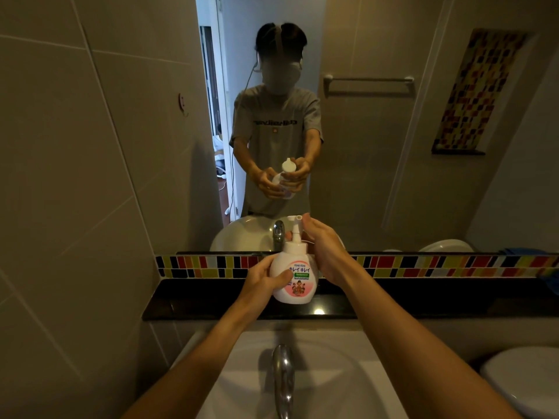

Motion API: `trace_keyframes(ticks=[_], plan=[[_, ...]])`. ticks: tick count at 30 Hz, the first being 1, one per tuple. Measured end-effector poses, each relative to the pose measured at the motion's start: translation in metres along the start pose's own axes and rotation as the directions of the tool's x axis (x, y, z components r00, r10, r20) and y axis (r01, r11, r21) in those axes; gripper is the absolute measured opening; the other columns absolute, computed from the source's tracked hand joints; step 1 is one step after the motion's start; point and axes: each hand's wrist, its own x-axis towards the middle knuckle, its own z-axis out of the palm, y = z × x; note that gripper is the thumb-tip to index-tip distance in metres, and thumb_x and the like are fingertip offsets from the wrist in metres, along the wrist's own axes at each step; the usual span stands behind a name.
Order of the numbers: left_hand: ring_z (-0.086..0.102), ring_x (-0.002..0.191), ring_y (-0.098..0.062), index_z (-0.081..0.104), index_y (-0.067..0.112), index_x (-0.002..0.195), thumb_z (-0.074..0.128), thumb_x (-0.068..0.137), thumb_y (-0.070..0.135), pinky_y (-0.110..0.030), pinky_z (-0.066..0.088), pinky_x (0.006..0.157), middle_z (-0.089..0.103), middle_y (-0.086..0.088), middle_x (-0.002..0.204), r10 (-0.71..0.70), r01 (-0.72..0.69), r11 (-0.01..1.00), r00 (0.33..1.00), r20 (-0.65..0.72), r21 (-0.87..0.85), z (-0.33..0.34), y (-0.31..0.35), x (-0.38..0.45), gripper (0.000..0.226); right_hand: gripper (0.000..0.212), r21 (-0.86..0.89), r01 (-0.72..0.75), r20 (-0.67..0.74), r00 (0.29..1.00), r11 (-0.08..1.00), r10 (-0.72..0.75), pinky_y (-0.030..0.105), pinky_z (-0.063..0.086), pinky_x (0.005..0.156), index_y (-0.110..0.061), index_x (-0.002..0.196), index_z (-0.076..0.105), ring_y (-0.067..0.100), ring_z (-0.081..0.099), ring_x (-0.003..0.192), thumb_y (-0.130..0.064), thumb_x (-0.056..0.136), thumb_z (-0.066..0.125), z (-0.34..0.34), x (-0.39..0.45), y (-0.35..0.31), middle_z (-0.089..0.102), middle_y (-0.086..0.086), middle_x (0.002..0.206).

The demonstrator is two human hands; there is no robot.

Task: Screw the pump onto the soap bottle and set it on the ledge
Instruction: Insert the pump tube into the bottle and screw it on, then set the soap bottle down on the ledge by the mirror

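The soap bottle (292, 278), white with a pink printed label, is held upright in the air above the black ledge (193, 300), in front of the strip of coloured mosaic tiles (423, 266). The pump (295, 234) sits on its neck, spout pointing toward the mirror (348, 116). The left hand (263, 282) wraps the bottle's body, thumb across the front beside the label, fingers (262, 265) clamped round the far side. The right hand (325, 249) is at the pump's collar from the right, its fingers curled behind the pump; how tightly they grip cannot be told. Below the forearms lies the white sink (348, 373) with a chrome tap (282, 379) at its centre. The mirror repeats the person holding the bottle in both hands.
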Motion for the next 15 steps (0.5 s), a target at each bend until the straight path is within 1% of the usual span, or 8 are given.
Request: trace_keyframes(ticks=[2,3,6,9,12,14,15], plan=[[0.071,0.101,-0.019,0.066,0.039,0.107,0.069,0.085,0.019,-0.028,0.059,0.075,0.073,0.000,0.108,-0.008,0.008,1.000,1.000,0.024,-0.007,-0.003,0.000,-0.001,0.030,0.050,-0.033,-0.006,0.016,1.000,0.999,0.007,0.036,0.053,0.075,-0.005,0.125,0.063,0.021,0.067,0.083,-0.045,0.099,0.045,0.000,-0.002,-0.002,0.073,0.009,0.093],[0.071,0.101,-0.019,0.067,0.040,0.106,0.070,0.084,0.021,-0.027,0.060,0.075,0.074,0.001,0.107,-0.012,0.013,1.000,0.999,0.042,-0.016,-0.005,0.001,-0.001,0.030,0.050,-0.044,-0.009,0.030,0.999,0.999,0.011,0.035,0.051,0.075,-0.006,0.126,0.063,0.021,0.066,0.083,-0.045,0.100,0.044,0.000,-0.003,-0.003,0.072,0.008,0.092],[0.071,0.103,-0.018,0.070,0.044,0.103,0.069,0.081,0.024,-0.027,0.060,0.075,0.075,0.004,0.107,-0.017,0.021,0.999,0.996,0.084,-0.043,-0.009,0.000,-0.002,0.030,0.051,-0.040,-0.020,0.072,0.997,0.999,0.022,0.038,0.048,0.081,-0.005,0.129,0.060,0.023,0.063,0.087,-0.044,0.100,0.042,0.001,-0.006,-0.007,0.070,0.008,0.095],[0.071,0.102,-0.017,0.070,0.045,0.102,0.068,0.080,0.024,-0.025,0.060,0.073,0.075,0.004,0.106,-0.019,0.023,0.998,0.996,0.089,-0.051,-0.010,-0.002,-0.002,0.031,0.051,-0.048,-0.020,0.072,0.997,0.999,0.024,0.038,0.048,0.080,-0.005,0.129,0.060,0.023,0.063,0.086,-0.043,0.101,0.042,0.003,-0.006,-0.007,0.070,0.007,0.092],[0.071,0.102,-0.018,0.070,0.041,0.105,0.070,0.080,0.022,-0.025,0.060,0.074,0.075,0.002,0.107,-0.025,0.028,0.999,0.995,0.095,-0.038,-0.014,-0.006,0.000,0.031,0.047,-0.053,-0.004,0.052,0.999,0.999,0.007,0.040,0.049,0.084,-0.007,0.122,0.064,0.023,0.064,0.087,-0.043,0.100,0.044,0.003,-0.005,-0.003,0.072,0.006,0.090],[0.071,0.103,-0.019,0.067,0.035,0.109,0.072,0.078,0.022,-0.025,0.060,0.075,0.074,0.000,0.108,-0.025,0.025,1.000,0.994,0.103,0.004,-0.017,-0.009,0.000,0.033,0.050,-0.089,-0.004,0.047,0.999,0.996,0.008,0.042,0.048,0.089,-0.005,0.119,0.065,0.026,0.063,0.090,-0.045,0.099,0.043,0.003,-0.004,0.001,0.071,0.009,0.095],[0.071,0.102,-0.018,0.065,0.032,0.110,0.072,0.078,0.022,-0.025,0.060,0.075,0.074,0.000,0.108,-0.029,0.026,0.999,0.994,0.104,0.033,-0.018,-0.010,0.000,0.034,0.052,-0.120,-0.006,0.042,0.999,0.993,0.011,0.041,0.048,0.088,-0.003,0.119,0.065,0.026,0.062,0.091,-0.046,0.099,0.043,0.003,-0.004,0.004,0.069,0.011,0.099]])
